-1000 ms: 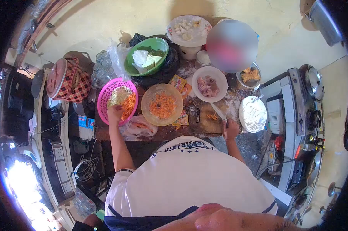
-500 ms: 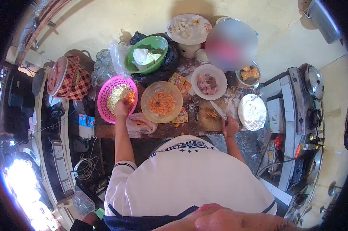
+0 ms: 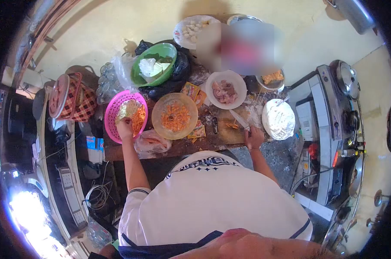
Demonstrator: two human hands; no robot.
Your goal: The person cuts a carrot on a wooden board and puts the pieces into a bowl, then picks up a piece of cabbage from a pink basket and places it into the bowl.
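Note:
My left hand is over the near part of a pink perforated basket, its fingers bunched together at the vegetables; what they hold is too small to make out. In the basket, pale shredded cabbage lies on the left and orange carrot strips on the right. My right hand is closed around the handle of a knife, its blade pointing away and left above a wooden board. A few carrot sticks lie on the board beside the blade.
Diced carrot fills a beige bowl in the middle, with a plastic bag near the table edge. Behind are a green basin and a white bowl of raw meat. A foil-like silver round sits at right.
My left hand has shifted left and nearer within the pink basket, uncovering more carrot strips. My right hand keeps the knife in much the same place. The whole view has shifted slightly.

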